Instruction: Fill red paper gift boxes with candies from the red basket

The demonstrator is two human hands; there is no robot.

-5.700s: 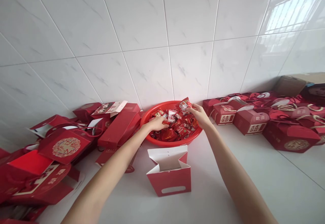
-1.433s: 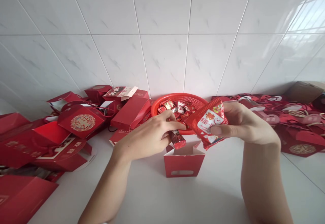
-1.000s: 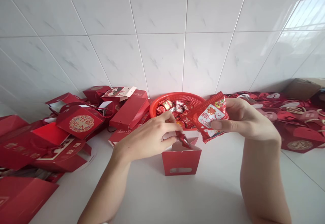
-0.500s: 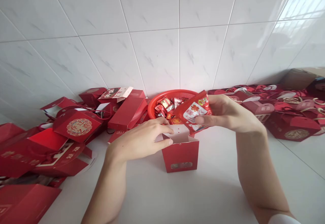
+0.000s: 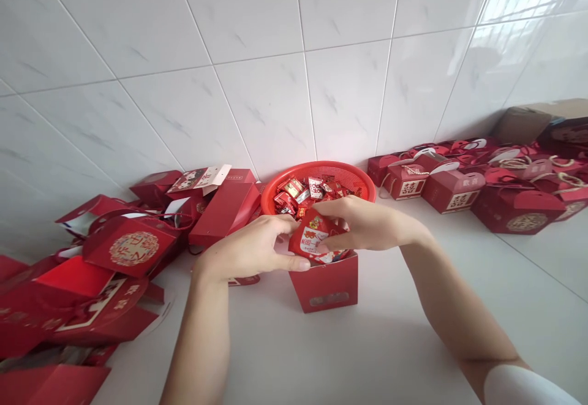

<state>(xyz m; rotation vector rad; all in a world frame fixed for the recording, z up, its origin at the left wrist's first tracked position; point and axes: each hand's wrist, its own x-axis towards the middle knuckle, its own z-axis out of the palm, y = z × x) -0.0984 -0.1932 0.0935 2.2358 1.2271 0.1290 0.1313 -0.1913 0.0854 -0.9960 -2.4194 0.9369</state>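
Observation:
A red gift box (image 5: 326, 291) stands upright with its top open and a small clear window low on its front. At its left rim is my left hand (image 5: 257, 246), thumb on the front edge and fingers curled round the back left side. My right hand (image 5: 367, 224) pinches a red snack packet (image 5: 307, 241) with a white printed label. The packet is tilted and its lower part is inside the box's mouth, hidden by the front wall. Right behind the box sits a red plastic basket (image 5: 271, 193) of small wrapped candies (image 5: 305, 193).
Red boxes (image 5: 133, 246) lie piled on the left, some with flaps up. Rows of closed red boxes (image 5: 519, 209) line the right, with a cardboard carton (image 5: 528, 126) at the far right. A white tiled wall (image 5: 257, 105) rises behind the white tabletop (image 5: 390, 344).
My right hand has moved left and brought the packet from beside the box down into its opening. My left hand stays at the left rim. The view has shifted slightly right.

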